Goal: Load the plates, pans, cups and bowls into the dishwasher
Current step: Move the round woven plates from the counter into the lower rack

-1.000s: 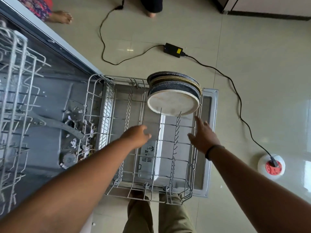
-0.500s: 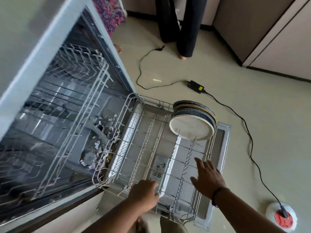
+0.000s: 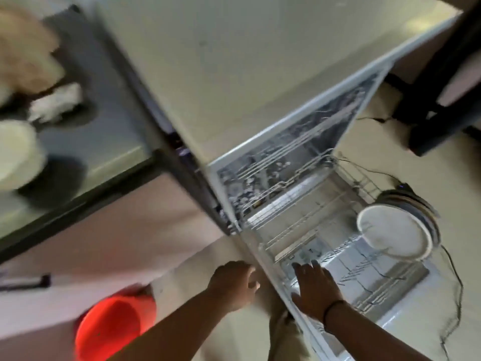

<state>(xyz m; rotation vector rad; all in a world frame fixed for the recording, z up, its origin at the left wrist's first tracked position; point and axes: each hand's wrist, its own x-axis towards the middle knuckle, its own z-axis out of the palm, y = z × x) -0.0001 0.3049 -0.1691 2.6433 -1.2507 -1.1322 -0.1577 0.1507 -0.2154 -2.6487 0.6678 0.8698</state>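
The open dishwasher (image 3: pixel 260 178) fills the right half of the blurred head view, its lower rack (image 3: pixel 312 230) pulled out. Several plates (image 3: pixel 395 235) stand on edge at the rack's far right, the front one white. My right hand (image 3: pixel 316 287) hovers over the rack's near part, fingers spread and straight, holding nothing. My left hand (image 3: pixel 231 285) is left of the rack over the floor, fingers loosely curled, empty. On the grey counter (image 3: pixel 104 126) at the far left sits a white bowl (image 3: pixel 15 157).
An orange bucket (image 3: pixel 109 332) stands on the floor below the counter. A crumpled white cloth (image 3: pixel 56 102) lies on the counter. A black cable (image 3: pixel 453 295) runs along the floor right of the dishwasher. Dark legs (image 3: pixel 429 131) stand at the upper right.
The view has swung left, bringing the counter, bowl and bucket into sight. Both hands have pulled back toward the rack's near edge, the left one now off the rack.
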